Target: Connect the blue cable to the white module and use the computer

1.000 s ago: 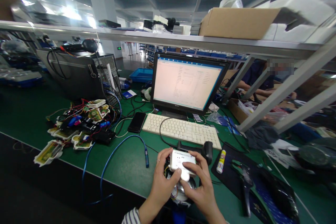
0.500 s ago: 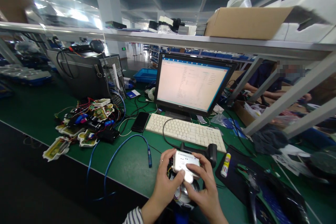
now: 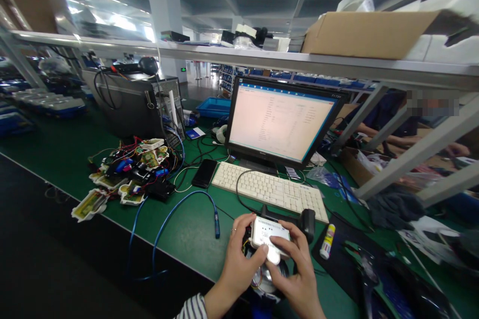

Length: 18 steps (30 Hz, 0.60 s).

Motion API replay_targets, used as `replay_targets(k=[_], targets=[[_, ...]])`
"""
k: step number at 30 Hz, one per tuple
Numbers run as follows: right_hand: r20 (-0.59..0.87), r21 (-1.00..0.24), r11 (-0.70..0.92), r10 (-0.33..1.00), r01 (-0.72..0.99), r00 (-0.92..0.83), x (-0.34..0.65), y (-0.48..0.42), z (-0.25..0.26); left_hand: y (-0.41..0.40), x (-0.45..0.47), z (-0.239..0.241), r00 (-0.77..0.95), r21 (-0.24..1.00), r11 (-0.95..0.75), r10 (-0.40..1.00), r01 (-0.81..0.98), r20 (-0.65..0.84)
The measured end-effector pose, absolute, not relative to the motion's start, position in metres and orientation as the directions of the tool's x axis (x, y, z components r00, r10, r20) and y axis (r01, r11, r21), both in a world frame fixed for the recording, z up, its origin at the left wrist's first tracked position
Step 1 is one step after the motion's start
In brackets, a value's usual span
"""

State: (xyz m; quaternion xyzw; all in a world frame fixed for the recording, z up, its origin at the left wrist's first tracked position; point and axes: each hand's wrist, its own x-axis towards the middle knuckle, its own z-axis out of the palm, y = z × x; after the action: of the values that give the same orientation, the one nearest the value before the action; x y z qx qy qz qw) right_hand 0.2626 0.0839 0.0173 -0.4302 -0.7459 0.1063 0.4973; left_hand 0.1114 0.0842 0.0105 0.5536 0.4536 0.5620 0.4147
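Both of my hands grip a small white device (image 3: 270,237) with a label on its top, held just above the green bench near its front edge. My left hand (image 3: 239,259) clasps its left side with the thumb on the front, a ring on one finger. My right hand (image 3: 295,271) wraps its right side, thumb on a round white part at its lower edge. Beneath the device hangs a round speaker-like part (image 3: 266,279) with thin coloured wires. A black handheld scanner (image 3: 304,220) lies right behind my fingers.
A white keyboard (image 3: 273,190) and lit monitor (image 3: 279,122) stand behind. A black phone (image 3: 204,173), a blue cable (image 3: 179,209) and a heap of wired circuit boards (image 3: 129,172) lie left. A glue stick (image 3: 328,241) lies right. Another person's arms (image 3: 404,134) rest beyond the shelf struts.
The view has drifted so everything sits slightly further right and lower in the picture. Both hands keep the same hold on the white device.
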Motion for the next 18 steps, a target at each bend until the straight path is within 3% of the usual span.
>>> replay_targets(k=[18], targets=[[0.659,-0.577,0.616,0.739,0.536,-0.140,0.2615,0.0841,0.0200,0.0836,0.1119,0.0098,-0.045,0.964,-0.261,0.964,0.045,0.263]])
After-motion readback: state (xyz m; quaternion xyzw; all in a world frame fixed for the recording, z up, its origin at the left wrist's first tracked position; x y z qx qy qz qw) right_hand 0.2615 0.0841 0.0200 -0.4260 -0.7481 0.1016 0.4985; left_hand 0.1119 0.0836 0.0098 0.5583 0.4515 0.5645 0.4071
